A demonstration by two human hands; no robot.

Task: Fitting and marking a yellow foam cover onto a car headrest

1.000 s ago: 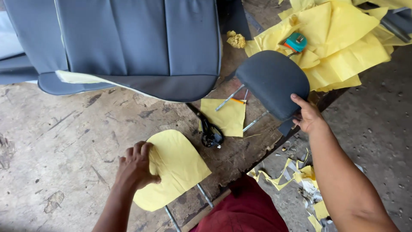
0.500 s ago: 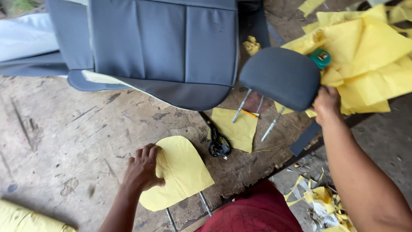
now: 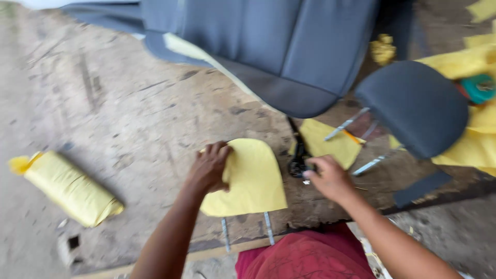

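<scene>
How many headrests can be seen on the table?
2. A bare yellow foam headrest lies at the near edge under the left hand. A dark covered headrest lies at the right, on its metal posts. More may lie outside the view.

Two hands are in view: the left hand at about 7 o'clock of centre and the right hand at about 5 o'clock. There are two headrests: one bare yellow foam headrest at 6 o'clock with two metal posts below it, and one dark covered headrest at 3 o'clock, also with two posts. One grey seat cover lies at 12 o'clock. One yellow foam roll sits at 8 o'clock. One pair of black scissors lies near centre, on one flat yellow foam piece. One teal object shows at 3 o'clock.
</scene>
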